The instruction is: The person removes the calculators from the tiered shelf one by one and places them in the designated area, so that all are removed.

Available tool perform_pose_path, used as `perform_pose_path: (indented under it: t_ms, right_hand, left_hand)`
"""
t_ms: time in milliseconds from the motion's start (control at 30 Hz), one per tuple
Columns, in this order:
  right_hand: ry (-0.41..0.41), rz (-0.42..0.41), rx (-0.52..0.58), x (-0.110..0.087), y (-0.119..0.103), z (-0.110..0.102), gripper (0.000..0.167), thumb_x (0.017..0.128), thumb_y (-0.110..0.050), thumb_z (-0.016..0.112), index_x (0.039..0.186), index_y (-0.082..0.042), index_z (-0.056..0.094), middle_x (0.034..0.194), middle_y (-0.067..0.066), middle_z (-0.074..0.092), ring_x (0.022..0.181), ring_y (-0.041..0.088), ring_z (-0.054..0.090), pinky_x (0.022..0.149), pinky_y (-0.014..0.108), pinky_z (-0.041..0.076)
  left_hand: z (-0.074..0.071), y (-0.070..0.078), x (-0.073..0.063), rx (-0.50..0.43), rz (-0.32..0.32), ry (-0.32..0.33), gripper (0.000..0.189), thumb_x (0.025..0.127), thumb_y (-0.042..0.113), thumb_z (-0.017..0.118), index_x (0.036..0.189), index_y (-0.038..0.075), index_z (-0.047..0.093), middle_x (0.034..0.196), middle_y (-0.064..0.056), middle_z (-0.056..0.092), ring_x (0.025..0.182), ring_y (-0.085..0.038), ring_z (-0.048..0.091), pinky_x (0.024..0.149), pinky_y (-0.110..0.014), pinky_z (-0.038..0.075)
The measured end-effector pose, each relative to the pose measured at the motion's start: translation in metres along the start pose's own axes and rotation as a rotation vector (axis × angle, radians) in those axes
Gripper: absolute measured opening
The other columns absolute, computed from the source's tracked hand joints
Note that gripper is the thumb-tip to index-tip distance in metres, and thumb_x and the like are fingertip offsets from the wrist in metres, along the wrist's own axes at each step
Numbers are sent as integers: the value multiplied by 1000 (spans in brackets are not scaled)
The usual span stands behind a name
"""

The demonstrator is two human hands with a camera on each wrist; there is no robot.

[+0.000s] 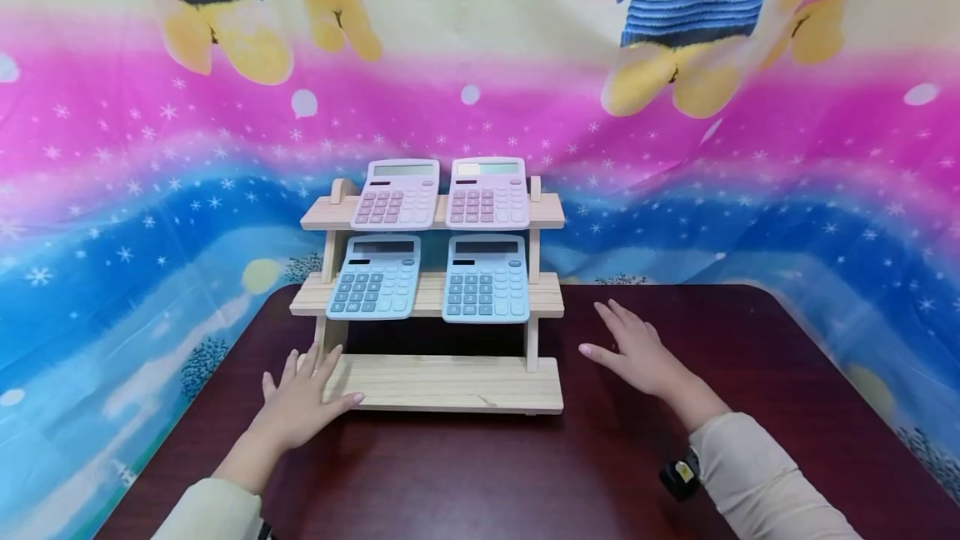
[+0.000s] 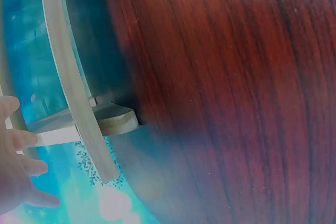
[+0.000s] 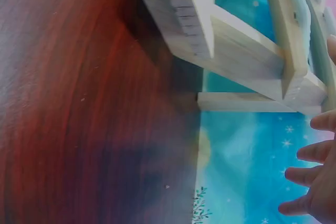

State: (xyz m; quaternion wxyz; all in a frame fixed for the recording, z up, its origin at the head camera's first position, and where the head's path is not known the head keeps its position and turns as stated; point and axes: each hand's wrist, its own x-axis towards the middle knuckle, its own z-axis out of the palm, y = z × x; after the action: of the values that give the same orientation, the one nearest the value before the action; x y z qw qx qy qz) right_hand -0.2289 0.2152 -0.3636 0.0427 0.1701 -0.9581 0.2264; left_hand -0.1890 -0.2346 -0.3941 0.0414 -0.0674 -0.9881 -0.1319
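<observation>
A three-tier wooden rack (image 1: pixel 442 382) stands on the dark table. On its top tier lean two pink calculators, the left pink calculator (image 1: pixel 395 194) and the right pink calculator (image 1: pixel 487 192). The middle tier bears a left blue calculator (image 1: pixel 374 277) and a right blue calculator (image 1: pixel 486 278); the bottom tier carries nothing. My left hand (image 1: pixel 300 398), fingers spread, is at the rack's lower left end; whether it touches the wood I cannot tell. To the right of the rack, apart from it, my right hand (image 1: pixel 630 348) hovers with fingers extended. Both hands hold nothing.
The reddish-brown table (image 1: pixel 465 473) extends in front of the rack and to both sides. Behind it hangs a patterned cloth (image 1: pixel 465 40) with bears and snowflakes. A black device (image 1: pixel 679 477) is strapped at the right wrist.
</observation>
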Motion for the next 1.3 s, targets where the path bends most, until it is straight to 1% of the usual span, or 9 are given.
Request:
perform_pose_path:
  t_ms: [167, 267, 433, 600, 767, 900, 1033, 1133, 1300]
  right_hand:
    - [21, -10, 95, 4, -5, -6, 78, 83, -53, 44, 137, -3, 18, 139, 20, 13, 124, 39, 14, 95, 57, 16]
    - [34, -24, 149, 9, -10, -10, 76, 84, -51, 44, 138, -6, 16, 140, 17, 12, 125, 35, 11, 97, 56, 15]
    - [69, -48, 215, 16, -23, -15, 70, 87, -43, 45, 138, -6, 16, 139, 15, 16, 126, 31, 13, 99, 52, 15]
    - [92, -23, 295, 23, -34, -18, 68, 87, -46, 43, 138, -7, 18, 138, 15, 19, 124, 31, 19, 98, 52, 19]
    - [101, -8, 377, 29, -41, -18, 67, 87, -47, 41, 138, -9, 20, 137, 15, 23, 122, 32, 25, 96, 52, 23]
    - [115, -17, 458, 34, -46, -19, 64, 88, -45, 41, 138, -8, 21, 136, 16, 26, 120, 32, 29, 95, 51, 26]
    - [153, -25, 558, 41, -50, -19, 59, 90, -39, 42, 136, -7, 24, 133, 17, 30, 118, 32, 32, 94, 49, 29]
    - [179, -13, 615, 46, -52, -20, 57, 90, -39, 42, 135, -7, 27, 131, 17, 32, 119, 30, 31, 95, 48, 28]
    - [193, 10, 711, 54, -54, -21, 59, 89, -41, 41, 135, -7, 28, 130, 16, 34, 118, 30, 32, 98, 48, 24]
  left_hand:
    - [-1, -1, -1, -33, -14, -25, 83, 77, 62, 44, 137, 8, 25, 138, -23, 12, 119, -51, 6, 81, -73, 1]
    - [-1, -2, -1, -60, -27, -34, 82, 78, 61, 44, 137, 6, 24, 137, -24, 12, 118, -51, 6, 82, -73, 2]
    - [-1, -5, -1, -100, -63, -60, 84, 79, 61, 42, 137, 5, 20, 136, -27, 11, 118, -52, 6, 81, -73, 2]
    - [-1, -10, -2, -112, -87, -72, 84, 79, 61, 41, 138, 5, 18, 135, -29, 12, 117, -53, 8, 81, -73, 7]
    - [-2, -13, -2, -161, -106, -87, 83, 80, 59, 43, 138, 5, 18, 134, -31, 12, 116, -54, 8, 80, -73, 8]
    - [-3, -17, -2, -181, -130, -103, 84, 80, 59, 42, 138, 4, 16, 134, -32, 10, 116, -54, 8, 81, -73, 9]
    - [-1, -22, -2, -191, -137, -103, 85, 81, 59, 42, 138, 2, 13, 134, -32, 10, 117, -52, 10, 80, -73, 12]
    - [0, -25, -2, -229, -131, -90, 84, 83, 55, 42, 137, -2, 13, 134, -32, 10, 118, -50, 11, 81, -72, 15]
    - [2, -28, -1, -340, -120, -75, 81, 86, 48, 43, 135, -7, 10, 133, -34, 8, 121, -47, 9, 92, -63, 15]
